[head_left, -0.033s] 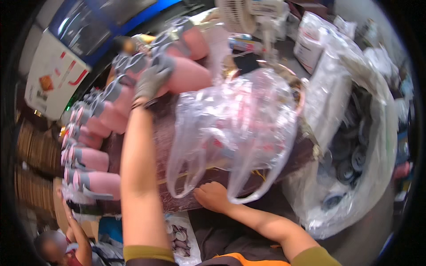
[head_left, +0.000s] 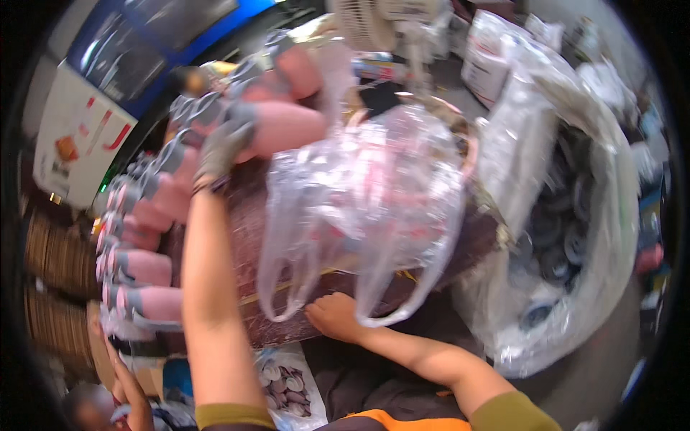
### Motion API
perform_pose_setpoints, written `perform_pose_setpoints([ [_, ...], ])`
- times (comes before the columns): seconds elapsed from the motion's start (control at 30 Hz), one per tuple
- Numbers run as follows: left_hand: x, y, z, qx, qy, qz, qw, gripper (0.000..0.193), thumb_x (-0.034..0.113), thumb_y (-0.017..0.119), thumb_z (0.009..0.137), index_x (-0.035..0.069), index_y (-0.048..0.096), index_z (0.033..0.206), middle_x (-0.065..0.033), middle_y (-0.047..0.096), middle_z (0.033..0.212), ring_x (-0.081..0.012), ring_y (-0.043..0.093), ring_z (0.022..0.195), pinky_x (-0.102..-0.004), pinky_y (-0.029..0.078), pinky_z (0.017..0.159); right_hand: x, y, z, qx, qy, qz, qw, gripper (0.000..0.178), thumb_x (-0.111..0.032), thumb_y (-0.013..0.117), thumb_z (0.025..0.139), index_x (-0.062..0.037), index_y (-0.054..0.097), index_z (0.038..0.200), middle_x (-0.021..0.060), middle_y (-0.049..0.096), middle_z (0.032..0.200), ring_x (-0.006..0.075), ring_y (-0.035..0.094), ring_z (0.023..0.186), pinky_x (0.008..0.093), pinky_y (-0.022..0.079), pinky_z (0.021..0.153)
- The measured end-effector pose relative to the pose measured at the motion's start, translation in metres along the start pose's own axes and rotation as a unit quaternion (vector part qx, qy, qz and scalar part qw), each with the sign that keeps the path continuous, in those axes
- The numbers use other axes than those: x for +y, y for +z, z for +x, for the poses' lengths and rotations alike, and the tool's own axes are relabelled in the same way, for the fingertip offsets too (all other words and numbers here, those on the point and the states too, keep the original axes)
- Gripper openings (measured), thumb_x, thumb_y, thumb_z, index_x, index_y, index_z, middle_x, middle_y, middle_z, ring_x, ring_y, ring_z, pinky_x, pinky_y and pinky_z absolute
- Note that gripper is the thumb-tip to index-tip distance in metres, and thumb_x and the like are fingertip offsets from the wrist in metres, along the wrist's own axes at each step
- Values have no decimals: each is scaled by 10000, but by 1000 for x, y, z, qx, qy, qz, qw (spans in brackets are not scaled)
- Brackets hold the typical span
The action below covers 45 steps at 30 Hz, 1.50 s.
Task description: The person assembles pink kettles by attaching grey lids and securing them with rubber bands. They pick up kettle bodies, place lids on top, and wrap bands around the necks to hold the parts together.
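My left hand (head_left: 226, 147), in a grey glove, reaches far across the table and is closed round the grey top of a pink jug (head_left: 287, 128). This jug lies nearly level, its base pointing right. Close to the hand, more pink jugs with grey tops and handles (head_left: 172, 176) form a curved row down the table's left side. My bare right hand (head_left: 334, 316) rests as a loose fist on the near table edge, with nothing seen in it. Just beyond it a clear plastic bag (head_left: 366, 194) with pink contents lies on the table, its two handles hanging toward me.
At right stands a big clear sack (head_left: 596, 287) of dark grey round parts. A fan (head_left: 365, 29) and a white bag (head_left: 489, 72) are at the back. Below the table lies a bag of small lids (head_left: 287, 388). Another person (head_left: 93, 406) is at lower left, beside stacked cardboard (head_left: 54, 251).
The whole view has shifted slightly. My left hand has come a little nearer to me with the jug, which now looks more level. My right hand stays at the table edge.
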<state>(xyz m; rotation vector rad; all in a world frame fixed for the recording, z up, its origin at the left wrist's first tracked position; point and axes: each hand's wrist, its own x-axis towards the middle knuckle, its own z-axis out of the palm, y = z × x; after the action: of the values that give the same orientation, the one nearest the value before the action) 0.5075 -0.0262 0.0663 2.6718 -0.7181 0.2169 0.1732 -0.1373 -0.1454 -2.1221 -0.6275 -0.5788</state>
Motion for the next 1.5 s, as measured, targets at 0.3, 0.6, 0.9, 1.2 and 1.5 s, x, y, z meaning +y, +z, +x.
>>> perform_pose_setpoints([
  [0.3,-70,-50,-319,130,-156,-153,967,504,188,462,974,64,295,1433,-123,359,1430,-272,414,1265,-389,364,1062,27,-156,-118,75,-74,2,994,133,-211,672,810,-124,665,910,39,651,779,214,636,690,343,504,591],
  [0.6,0,-64,-460,182,-295,-476,809,604,484,455,954,-12,468,1298,-113,560,1203,-221,545,1080,-367,434,947,194,-304,-294,-101,465,-433,766,483,-175,562,849,-97,459,1314,108,496,1309,277,511,1163,422,429,919],
  [0.9,179,-41,-441,-148,-326,-329,874,463,375,608,814,-55,661,977,-130,592,1151,-199,536,1040,-327,404,918,281,-240,-284,-136,569,-448,676,571,-308,435,937,-127,291,1459,96,394,1461,251,426,1291,547,313,1036],
  [1.2,166,-4,-453,-178,-360,-407,820,476,370,630,772,-80,669,921,-187,563,1254,-232,537,1072,-319,383,950,267,-260,-257,-89,716,-311,618,817,-341,623,830,-97,189,1478,153,220,1501,346,294,1361,505,411,1008],
  [1.5,173,-8,-458,42,-384,-592,707,617,514,536,874,9,519,1229,-152,600,1157,-250,588,1035,-399,459,931,256,-260,-285,60,591,-358,720,500,-334,592,884,-135,482,1329,151,555,1272,351,564,1109,424,477,888],
])
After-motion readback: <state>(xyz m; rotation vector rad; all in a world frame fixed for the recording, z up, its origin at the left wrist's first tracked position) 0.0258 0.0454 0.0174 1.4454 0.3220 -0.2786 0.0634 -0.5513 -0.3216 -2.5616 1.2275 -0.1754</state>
